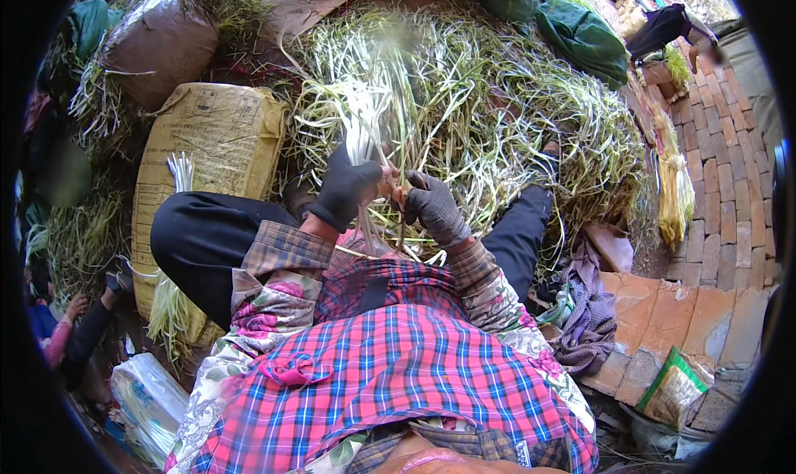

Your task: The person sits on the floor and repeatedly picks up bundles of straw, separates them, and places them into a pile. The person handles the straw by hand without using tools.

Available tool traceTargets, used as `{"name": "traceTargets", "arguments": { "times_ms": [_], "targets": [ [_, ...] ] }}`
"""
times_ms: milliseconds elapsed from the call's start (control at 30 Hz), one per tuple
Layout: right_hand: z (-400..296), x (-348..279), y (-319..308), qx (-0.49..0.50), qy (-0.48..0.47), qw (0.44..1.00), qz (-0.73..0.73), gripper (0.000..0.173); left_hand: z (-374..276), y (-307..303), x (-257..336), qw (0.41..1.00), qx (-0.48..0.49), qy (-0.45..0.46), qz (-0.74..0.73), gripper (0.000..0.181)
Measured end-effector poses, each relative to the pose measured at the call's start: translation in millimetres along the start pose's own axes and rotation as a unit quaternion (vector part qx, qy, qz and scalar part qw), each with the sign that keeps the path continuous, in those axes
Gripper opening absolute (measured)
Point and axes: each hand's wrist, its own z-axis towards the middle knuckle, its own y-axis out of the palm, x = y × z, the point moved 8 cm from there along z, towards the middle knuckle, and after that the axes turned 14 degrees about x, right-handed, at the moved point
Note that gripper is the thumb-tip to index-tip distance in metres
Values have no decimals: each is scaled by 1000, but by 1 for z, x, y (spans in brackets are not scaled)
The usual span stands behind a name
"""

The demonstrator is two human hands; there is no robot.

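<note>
My left hand [348, 185], in a dark glove with bare fingertips, grips a bundle of long white-stemmed leafy vegetable stalks [359, 125]. Their pale ends fan out away from me, while the other ends hang toward my lap. Close on its right, my right hand [435, 208], in a grey-brown glove, pinches thin stalks at the side of this bundle. The fingertips of both hands almost meet, and their exact hold is partly hidden. Beyond them, between my legs, spreads a big heap of loose green and white stalks [497, 113].
A yellow printed package [208, 141] stands left, with white stalks [171, 306] lying over it behind my knee. Green sacks [581, 41] lie at the back. Crumpled cloth [587, 325] is at right, near brick paving [721, 181]. Other people [662, 29] are at far right and left.
</note>
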Motion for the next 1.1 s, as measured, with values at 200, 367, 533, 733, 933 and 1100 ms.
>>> {"name": "traceTargets", "arguments": {
  "times_ms": [200, 367, 533, 733, 933, 1100],
  "targets": [
    [22, 56, -11, 2, -68, 981, -180, 22, 4, -2, -4, 999, -13, 32, -10, 41],
    [48, 119, -56, -54, 40, 824, -562, 42, 5, 7, -1, 997, -51, 52, 3, 45],
    [25, 2, -33, 85, -142, 982, -86, 33, 11, -1, -8, 992, -63, 79, 70, 48],
    [25, -21, 6, 49, -128, 989, 47, 17, 13, 6, -12, 981, -57, 131, 128, 44],
    [30, -3, -10, 116, -127, 983, 68, 13, 9, -4, 3, 959, 19, 245, 141, 39],
    [48, 55, -43, 65, -85, 984, -143, 12, 7, -15, 31, 956, 70, 257, 125, 38]
  ]
}}
